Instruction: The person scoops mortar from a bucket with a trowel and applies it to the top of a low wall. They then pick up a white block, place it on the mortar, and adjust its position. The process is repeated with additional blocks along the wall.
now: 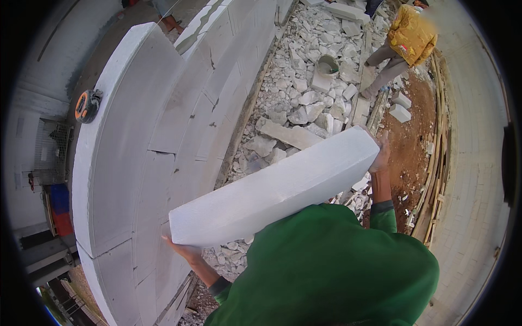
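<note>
A long white lightweight concrete block (pixel 274 187) is held between my two hands in front of my green-sleeved body, slanting up toward the right. My left hand (pixel 184 251) grips its lower left end, close to the face of the white block wall (pixel 179 127). At the opposite end my right hand (pixel 382 155) is closed round the edge, its fingers partly hidden by the block. An orange and black tape measure (pixel 88 106) rests on top of the wall, away from both hands.
White rubble (pixel 310 103) covers the ground beside the wall, with a bucket (pixel 327 66) and planks in it. A person in a yellow jacket (pixel 410 35) bends at the upper right. Long bamboo poles (pixel 435 163) lie along the right-hand wall (pixel 467 163).
</note>
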`<state>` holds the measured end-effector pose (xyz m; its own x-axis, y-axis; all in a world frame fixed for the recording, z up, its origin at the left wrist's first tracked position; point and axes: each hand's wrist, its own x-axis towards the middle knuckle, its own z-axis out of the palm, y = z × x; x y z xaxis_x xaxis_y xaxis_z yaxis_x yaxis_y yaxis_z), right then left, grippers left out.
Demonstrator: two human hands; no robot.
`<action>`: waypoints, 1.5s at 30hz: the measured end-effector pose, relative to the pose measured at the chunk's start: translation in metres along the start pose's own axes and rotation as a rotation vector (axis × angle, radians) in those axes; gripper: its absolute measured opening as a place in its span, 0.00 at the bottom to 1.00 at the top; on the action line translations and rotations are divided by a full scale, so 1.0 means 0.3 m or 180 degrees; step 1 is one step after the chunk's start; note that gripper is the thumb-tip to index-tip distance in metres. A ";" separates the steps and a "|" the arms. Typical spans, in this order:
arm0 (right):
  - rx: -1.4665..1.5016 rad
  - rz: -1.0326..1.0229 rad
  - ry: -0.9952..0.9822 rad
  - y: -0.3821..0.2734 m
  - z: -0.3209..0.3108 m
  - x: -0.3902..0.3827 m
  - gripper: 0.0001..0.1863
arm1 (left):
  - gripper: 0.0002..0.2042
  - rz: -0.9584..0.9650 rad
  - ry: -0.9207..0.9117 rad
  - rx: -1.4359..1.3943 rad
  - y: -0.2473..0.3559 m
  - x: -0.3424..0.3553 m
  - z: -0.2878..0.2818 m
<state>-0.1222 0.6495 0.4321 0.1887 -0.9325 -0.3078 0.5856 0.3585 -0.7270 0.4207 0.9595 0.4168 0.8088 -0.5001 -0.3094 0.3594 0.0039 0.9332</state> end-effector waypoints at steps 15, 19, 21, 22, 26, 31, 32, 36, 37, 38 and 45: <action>0.0660 -0.0906 0.1602 0.267 -0.257 0.021 0.30 | 0.67 0.1697 -0.2714 0.1740 0.347 0.416 0.787; 0.0794 -0.1344 0.1743 0.273 -0.301 0.022 0.25 | 0.65 0.1500 -0.2824 0.1656 0.345 0.437 0.909; 0.0736 -0.1426 0.1803 0.266 -0.322 0.037 0.24 | 0.63 0.1586 -0.2883 0.1602 0.341 0.446 0.985; 0.0659 -0.1405 0.1855 0.261 -0.332 0.050 0.25 | 0.63 0.1621 -0.2920 0.1601 0.341 0.447 1.024; 0.0913 -0.1410 0.1432 0.203 -0.400 0.157 0.24 | 0.62 0.1693 -0.2952 0.1672 0.318 0.435 1.209; 0.1042 -0.1069 0.1728 0.058 -0.566 0.394 0.24 | 0.62 0.1633 -0.2767 0.2099 0.253 0.403 1.483; 0.1011 -0.0988 0.1805 0.021 -0.607 0.447 0.24 | 0.62 0.1594 -0.2717 0.2132 0.237 0.395 1.548; 0.0899 -0.0686 0.1738 -0.177 -0.765 0.623 0.25 | 0.61 0.1606 -0.2598 0.2277 0.183 0.339 1.776; 0.0865 -0.0611 0.1667 -0.227 -0.795 0.657 0.25 | 0.61 0.1579 -0.2577 0.2259 0.168 0.322 1.820; 0.0900 -0.0553 0.1949 -0.273 -0.818 0.698 0.26 | 0.61 0.1577 -0.2525 0.2267 0.153 0.301 1.849; 0.0503 -0.0202 0.1324 -0.513 -0.868 0.989 0.29 | 0.63 0.1395 -0.1963 0.2273 0.088 0.204 1.932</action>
<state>-0.3615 0.3288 0.2928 -0.1654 -0.8442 -0.5098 0.7051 0.2601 -0.6596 0.2097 0.4271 0.5284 0.3513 -0.9353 0.0426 -0.4306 -0.1210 0.8944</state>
